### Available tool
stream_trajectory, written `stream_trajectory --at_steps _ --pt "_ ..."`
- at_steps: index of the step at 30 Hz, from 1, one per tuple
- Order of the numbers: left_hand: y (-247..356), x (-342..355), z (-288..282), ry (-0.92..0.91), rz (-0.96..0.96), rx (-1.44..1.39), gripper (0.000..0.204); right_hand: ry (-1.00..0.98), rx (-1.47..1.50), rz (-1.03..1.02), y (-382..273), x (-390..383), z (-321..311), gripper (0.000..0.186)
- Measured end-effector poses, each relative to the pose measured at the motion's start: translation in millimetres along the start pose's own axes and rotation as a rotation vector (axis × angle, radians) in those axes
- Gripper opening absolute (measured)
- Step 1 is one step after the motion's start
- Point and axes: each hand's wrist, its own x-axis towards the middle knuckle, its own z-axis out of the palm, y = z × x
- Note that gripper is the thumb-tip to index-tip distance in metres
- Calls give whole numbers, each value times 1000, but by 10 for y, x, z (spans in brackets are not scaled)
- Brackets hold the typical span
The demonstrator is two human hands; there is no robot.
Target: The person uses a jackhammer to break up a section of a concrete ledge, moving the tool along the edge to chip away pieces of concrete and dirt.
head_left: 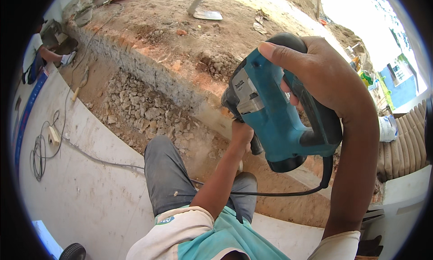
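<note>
- Crouching at the far left, a co-worker (32,57) reaches low, well apart from my side of the work.
- Up on the pale slab (99,192) I see a small block (54,136), probably put there to sit out of the dirt.
- Rubble (144,102) lies loose between slab and ledge (167,79); the bent knees (160,170) face it, which I judge gives both arms a low, steady base.
- At the drill's (279,120) front, the left hand (242,134) has its fingers curled around what looks like the side grip, likely to steady the nose.
- Between both hands, the drill is tilted with its nose toward the ledge; I can't tell from here whether its tip touches.
- Around the rear handle, the right hand (320,68) bends its fingers through the loop, thumb over the housing, presumably to push and aim at once.
- From the handle's base, the cord (275,194) bends away leftward, leaving the grip unobstructed.
- Brown sacks (403,140) stand at the far right, apart from the cord.
</note>
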Motion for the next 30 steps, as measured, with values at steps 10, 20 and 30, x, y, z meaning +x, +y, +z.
stream_trajectory --at_steps 10,20,30 --pt "-145 38 -67 -8 43 -84 39 12 10 -10 28 13 3 58" --pt "-222 31 -86 -51 15 -2 43 29 23 49 38 -132 15 51" --pt "-138 87 -131 -161 88 -20 42 -8 -3 13 -15 -78 73 49"
